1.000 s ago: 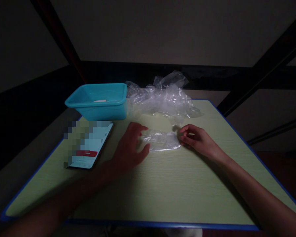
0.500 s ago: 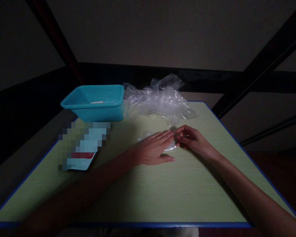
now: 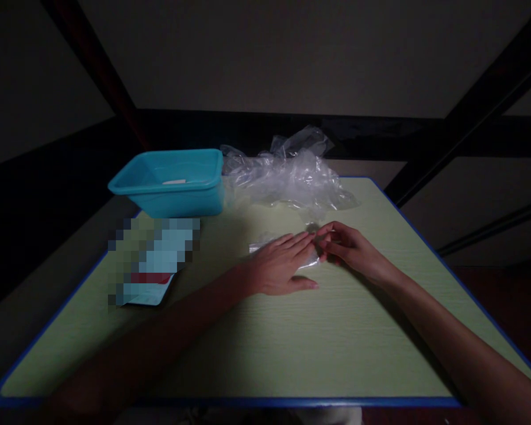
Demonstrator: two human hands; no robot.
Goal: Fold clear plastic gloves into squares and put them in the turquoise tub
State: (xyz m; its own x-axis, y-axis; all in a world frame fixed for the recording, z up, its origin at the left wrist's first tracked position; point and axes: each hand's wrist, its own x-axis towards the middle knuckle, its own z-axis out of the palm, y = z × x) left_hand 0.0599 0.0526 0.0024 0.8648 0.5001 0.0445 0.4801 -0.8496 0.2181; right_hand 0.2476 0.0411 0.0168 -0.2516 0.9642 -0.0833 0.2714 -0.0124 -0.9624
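My left hand (image 3: 285, 265) lies flat with its fingers stretched out, pressing on a small clear plastic bag (image 3: 308, 260). The bag looks flattened or folded, and the palm covers most of it. At the bag's right end my right hand (image 3: 345, 248) is curled, thumb and fingers drawn together in a pinch on its edge. The exact grip is partly hidden behind the fingers. Both hands nearly meet at the fingertips. Just beyond them lies a crumpled heap of clear plastic bags (image 3: 292, 177).
A turquoise plastic basin (image 3: 181, 200) stands at the back left of the table (image 3: 292, 348), with something white inside. In front of it lies a flat phone-like thing (image 3: 148, 295), mostly blurred by pixels. A blue edge (image 3: 292, 402) borders the pale green tabletop.
The view has shifted slightly. My left hand still presses on the bag, and my right hand stays at the bag's right end with almost the same finger pose.
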